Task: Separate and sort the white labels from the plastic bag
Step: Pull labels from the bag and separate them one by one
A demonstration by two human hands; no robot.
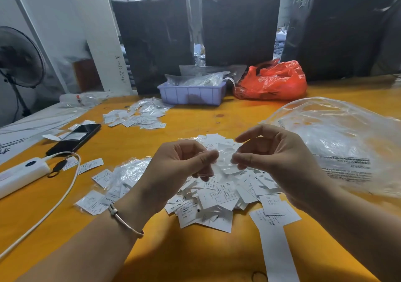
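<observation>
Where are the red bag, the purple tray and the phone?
red bag (273, 82), head view, middle of its crumpled front.
purple tray (191, 96), head view, its front wall.
phone (74, 139), head view, centre of its dark screen.

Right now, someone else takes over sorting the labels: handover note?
Left hand and right hand: both pinch one small clear packet, held between them above the loose label pile.
Big clear plastic bag lies at the right on the yellow table.
Done: packets laid out at left, another group farther back.
Left: open the held packet, then work through the loose pile, which looks unsorted.
</observation>
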